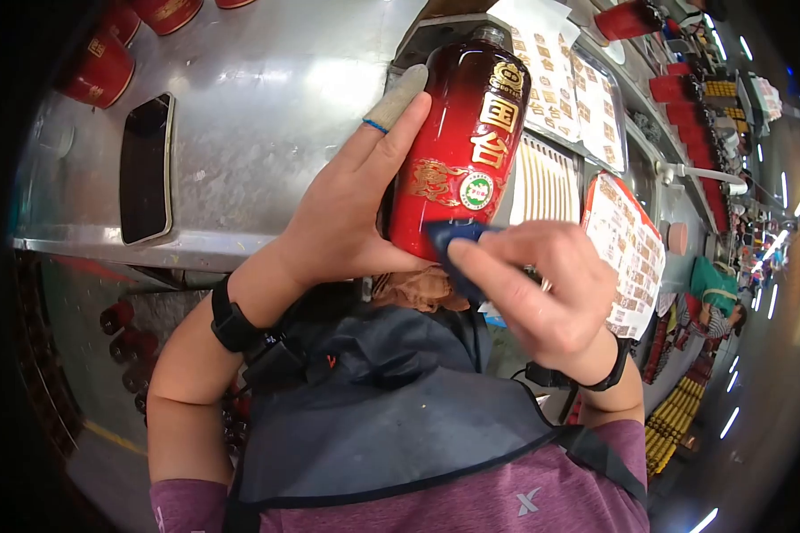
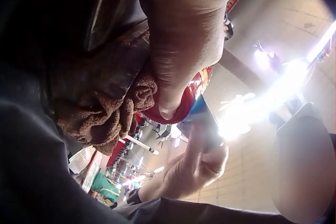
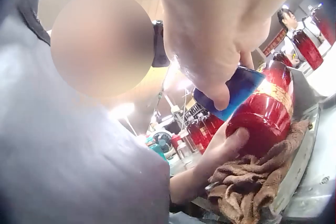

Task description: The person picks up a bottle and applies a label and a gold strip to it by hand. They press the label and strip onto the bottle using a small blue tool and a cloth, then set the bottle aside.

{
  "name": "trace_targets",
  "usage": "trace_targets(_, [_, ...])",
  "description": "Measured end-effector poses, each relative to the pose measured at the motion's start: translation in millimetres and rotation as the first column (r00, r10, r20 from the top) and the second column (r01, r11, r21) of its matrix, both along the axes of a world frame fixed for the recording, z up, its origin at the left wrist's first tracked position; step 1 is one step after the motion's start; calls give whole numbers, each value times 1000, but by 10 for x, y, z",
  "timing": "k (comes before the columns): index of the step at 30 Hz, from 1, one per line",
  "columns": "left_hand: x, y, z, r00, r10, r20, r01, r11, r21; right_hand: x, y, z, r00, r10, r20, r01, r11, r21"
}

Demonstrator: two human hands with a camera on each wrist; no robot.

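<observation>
Red bottle (image 1: 458,151) lies just right of the left hand (image 1: 351,191), ahead and left of the right hand (image 1: 556,275); long axis runs away from the wearer, base near, neck far. Left is the nearer one: grip clamped on the bottle, thumb at base, fingers along its left side. Right grip pinched together on a blue scraper (image 1: 440,233), which overlaps the bottle's base-end side; actual contact can't be told. Key relation, my judgement: scraper's angle to that curved side. Brown cloth (image 3: 247,182) under the base, below the left thumb. Bare metal desk (image 1: 240,133) left of the left grip, with phone (image 1: 147,169) and red containers (image 1: 98,67) beyond. Sticker sheets (image 1: 551,89) ahead of the right grip. Room: workshop, strip lights, more bottles off to the right.
</observation>
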State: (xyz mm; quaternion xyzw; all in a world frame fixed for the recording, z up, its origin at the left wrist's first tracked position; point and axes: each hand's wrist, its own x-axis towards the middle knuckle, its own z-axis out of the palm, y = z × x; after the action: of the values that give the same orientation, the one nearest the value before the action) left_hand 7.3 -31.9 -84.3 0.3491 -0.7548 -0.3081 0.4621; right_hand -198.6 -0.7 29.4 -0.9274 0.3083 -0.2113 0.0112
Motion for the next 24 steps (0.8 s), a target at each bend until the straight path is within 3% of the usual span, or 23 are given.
trace_targets(2, [-9, -16, 17, 1000, 14, 26, -13, 998, -54, 14, 21, 69, 1000, 9, -29, -8, 999, 49])
trace_targets(4, [-12, -17, 18, 1000, 20, 24, -19, 998, -59, -57, -57, 83, 999, 16, 48, -15, 1000, -22])
trace_targets(6, [-12, 2, 9, 999, 25, 23, -24, 998, -63, -38, -56, 102, 998, -56, -38, 54, 997, -50])
trace_targets(9, [1, -3, -17, 1000, -16, -4, 16, 1000, 14, 57, 80, 33, 997, 81, 5, -82, 993, 91])
trace_targets(11, [-33, -9, -31, 1000, 24, -18, -25, 998, -62, 3, 43, 79, 998, 56, 40, -62, 984, 170])
trace_targets(12, [-38, -14, -29, 1000, 20, -19, -22, 998, -66, -43, 1, 114, 997, 32, 73, -49, 968, 247])
trace_targets(14, [-27, -18, -21, 1000, 20, -12, -21, 997, -72, -59, -123, 184, 974, -208, 93, 134, 853, 504])
trace_targets(16, [-18, -12, -8, 1000, 8, 4, -8, 998, -63, -84, -258, 112, 909, -382, 164, 235, 798, 555])
trace_targets(17, [-10, -8, -6, 1000, 7, 17, -6, 999, -46, -96, -281, 82, 910, -357, 209, 236, 864, 445])
trace_targets(18, [-7, -8, -10, 1000, 16, 18, -15, 999, -45, -80, -264, 72, 914, -349, 209, 228, 865, 447])
trace_targets(20, [-28, -10, -22, 999, 34, -28, -36, 997, -76, -34, -134, 61, 984, -174, 38, 170, 981, 96])
trace_targets(21, [-28, -16, -15, 999, 39, -31, -42, 996, -74, -16, -84, 10, 998, -62, 22, 61, 997, 44])
trace_targets(24, [-19, -3, 17, 999, 32, -13, -32, 998, -53, 17, -28, 89, 999, 37, 2, -37, 982, 187])
